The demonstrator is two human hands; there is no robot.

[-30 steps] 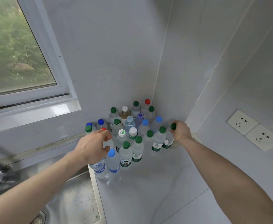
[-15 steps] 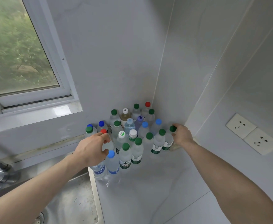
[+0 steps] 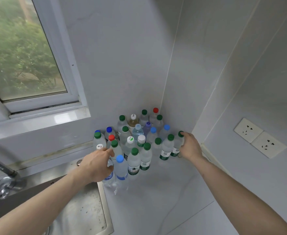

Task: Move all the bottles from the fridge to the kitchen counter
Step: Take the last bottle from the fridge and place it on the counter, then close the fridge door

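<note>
Several plastic bottles (image 3: pixel 137 133) with green, blue, red and white caps stand packed in the far corner of the pale counter (image 3: pixel 156 197). My left hand (image 3: pixel 97 164) reaches in at the group's left front, its fingers curled against a green-capped bottle (image 3: pixel 114 146) beside a red-capped one (image 3: pixel 111 137). A blue-labelled bottle (image 3: pixel 109 177) stands just under that hand, its cap hidden. At the right end of the group, my right hand (image 3: pixel 190 147) grips another green-capped bottle (image 3: pixel 177 145) that stands on the counter.
A steel sink (image 3: pixel 81 217) lies to the left of the counter, with a tap (image 3: pixel 2 168) at its far left. A window (image 3: pixel 20 56) is above it. Two wall sockets (image 3: pixel 259 138) sit on the right wall. Walls close in the corner behind the bottles.
My left hand has drawn back a little toward me, uncovering the green cap it hid before. My right hand stays on the bottle at the right end.
</note>
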